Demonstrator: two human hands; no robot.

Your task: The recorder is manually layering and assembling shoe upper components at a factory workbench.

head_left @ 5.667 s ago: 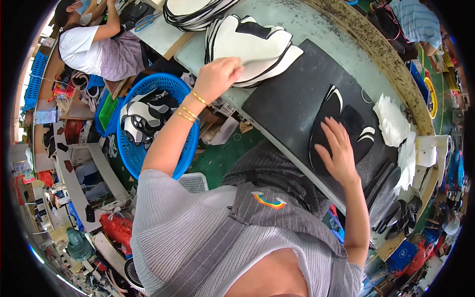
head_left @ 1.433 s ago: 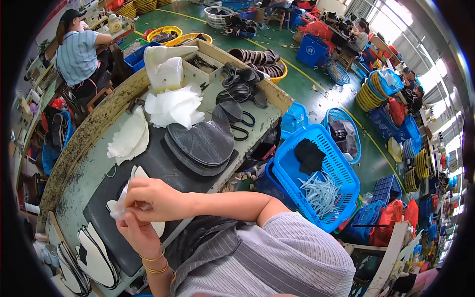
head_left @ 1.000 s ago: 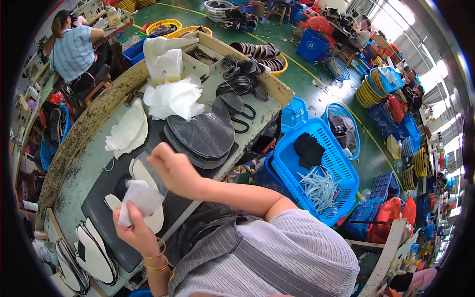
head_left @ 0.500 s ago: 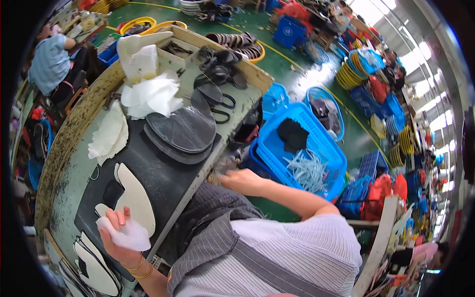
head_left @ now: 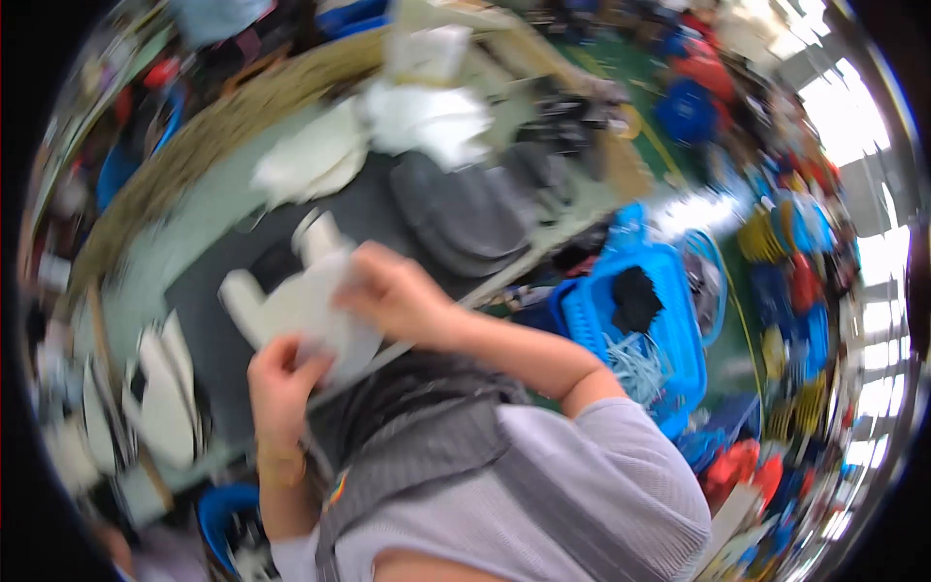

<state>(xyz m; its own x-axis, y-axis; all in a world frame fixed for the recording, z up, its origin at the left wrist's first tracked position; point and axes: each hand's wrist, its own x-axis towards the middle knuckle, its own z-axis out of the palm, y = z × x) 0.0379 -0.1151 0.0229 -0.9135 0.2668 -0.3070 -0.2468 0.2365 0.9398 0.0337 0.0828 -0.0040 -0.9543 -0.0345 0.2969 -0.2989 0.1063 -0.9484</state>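
both hands, left hand [head_left: 281,383] and right hand [head_left: 388,291], pinch a white cut piece [head_left: 305,310] above the bench [head_left: 165,262], fingers closed on its edges.

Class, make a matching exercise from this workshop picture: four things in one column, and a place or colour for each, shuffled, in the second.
Things:
1. white cut piece
2. plastic crate
3. stack of dark round pieces
4. bracelets

Descriptions:
A. blue, beside the bench
B. on the left wrist
C. held by both hands
D. lying on the bench beyond the hands

Pairs: 1-C, 2-A, 3-D, 4-B
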